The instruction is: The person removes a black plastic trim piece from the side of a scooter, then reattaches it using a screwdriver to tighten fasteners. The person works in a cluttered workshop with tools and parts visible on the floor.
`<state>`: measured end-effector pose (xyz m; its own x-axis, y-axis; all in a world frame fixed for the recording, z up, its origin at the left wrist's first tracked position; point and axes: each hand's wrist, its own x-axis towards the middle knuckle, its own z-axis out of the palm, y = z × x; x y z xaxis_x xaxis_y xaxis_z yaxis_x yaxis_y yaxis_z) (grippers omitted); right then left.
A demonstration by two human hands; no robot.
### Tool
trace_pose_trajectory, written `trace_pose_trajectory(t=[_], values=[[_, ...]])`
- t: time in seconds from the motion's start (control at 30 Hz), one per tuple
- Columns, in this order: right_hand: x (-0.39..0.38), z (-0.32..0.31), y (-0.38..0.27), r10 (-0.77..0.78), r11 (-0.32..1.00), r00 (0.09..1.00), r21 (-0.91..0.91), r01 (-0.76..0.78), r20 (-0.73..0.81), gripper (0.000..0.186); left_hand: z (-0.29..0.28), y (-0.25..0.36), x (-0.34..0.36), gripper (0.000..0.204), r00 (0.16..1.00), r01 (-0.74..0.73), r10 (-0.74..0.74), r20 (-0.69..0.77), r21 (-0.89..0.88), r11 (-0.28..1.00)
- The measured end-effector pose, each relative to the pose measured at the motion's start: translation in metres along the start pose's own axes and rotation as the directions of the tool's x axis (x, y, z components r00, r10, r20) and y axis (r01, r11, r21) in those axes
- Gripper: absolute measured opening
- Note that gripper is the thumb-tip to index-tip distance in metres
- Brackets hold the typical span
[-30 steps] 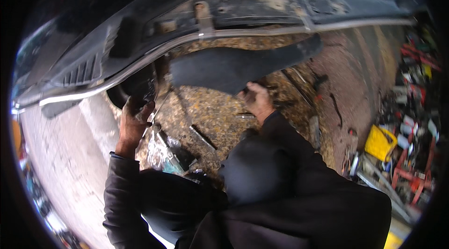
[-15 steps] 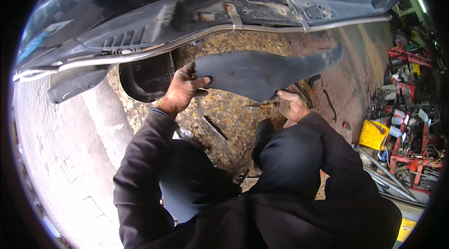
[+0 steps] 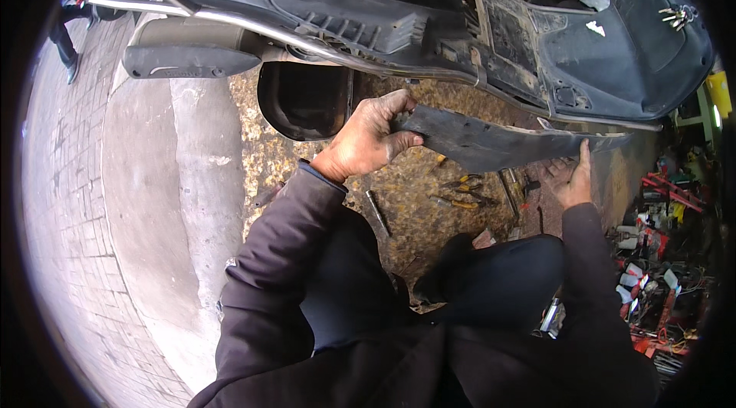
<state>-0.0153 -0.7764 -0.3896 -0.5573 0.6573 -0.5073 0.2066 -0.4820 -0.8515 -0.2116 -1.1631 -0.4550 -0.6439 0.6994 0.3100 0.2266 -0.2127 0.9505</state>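
My left hand [image 3: 373,136] grips the left end of a long dark grey scooter body panel [image 3: 491,141], its thumb on the near face and its other fingers partly hidden. The panel is tilted and tapers to the right, in front of a dark scooter [image 3: 360,1]. Near the narrow end, my right hand [image 3: 571,178] has its thumb raised against the lower edge and its fingers spread below the panel. Just behind my left hand, a black open pan [image 3: 282,128] sits under the scooter's chrome side rail [image 3: 268,41].
Pliers with yellow handles [image 3: 454,201] and a silver rod-shaped tool [image 3: 378,212] lie on the stained floor. A muffler [image 3: 192,59] juts out at the left. Parts and red racks [image 3: 667,193] crowd the right side. Another person's leg [image 3: 67,47] shows at the far left.
Both hands and the panel have shifted right in view, and the panel has tilted to a narrower profile. My right hand's fingers have spread. The view now takes in more of the scooter.
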Motion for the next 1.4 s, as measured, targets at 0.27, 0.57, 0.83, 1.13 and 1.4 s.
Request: trace_pose_trajectory(t=[0.27, 0.57, 0.83, 1.13, 1.4], values=[[0.023, 0.066, 0.037, 0.065, 0.978, 0.993, 0.203, -0.043, -0.099, 0.038, -0.010, 0.012, -0.024, 0.066, 0.973, 0.012, 0.015, -0.231, 0.115, 0.993], [0.035, 0.074, 0.081, 0.115, 0.940, 0.992, 0.328, -0.095, -0.043, 0.044, -0.017, -0.004, -0.030, 0.043, 0.858, 0.157, -0.242, -0.453, -0.217, 0.963], [0.049, 0.089, 0.102, 0.141, 0.902, 0.989, 0.419, -0.106, -0.054, 0.041, -0.017, -0.025, -0.023, 0.052, 0.798, 0.080, -0.244, -0.552, -0.305, 0.949], [0.064, 0.131, 0.175, 0.229, 0.732, 0.970, 0.643, -0.227, 0.081, 0.036, -0.053, -0.060, 0.000, 0.052, 0.708, -0.086, -0.340, -0.619, -0.553, 0.828], [0.094, 0.150, 0.162, 0.148, 0.683, 0.967, 0.685, -0.252, 0.209, 0.026, -0.064, -0.069, 0.019, 0.019, 0.643, -0.144, -0.297, -0.706, -0.492, 0.859]])
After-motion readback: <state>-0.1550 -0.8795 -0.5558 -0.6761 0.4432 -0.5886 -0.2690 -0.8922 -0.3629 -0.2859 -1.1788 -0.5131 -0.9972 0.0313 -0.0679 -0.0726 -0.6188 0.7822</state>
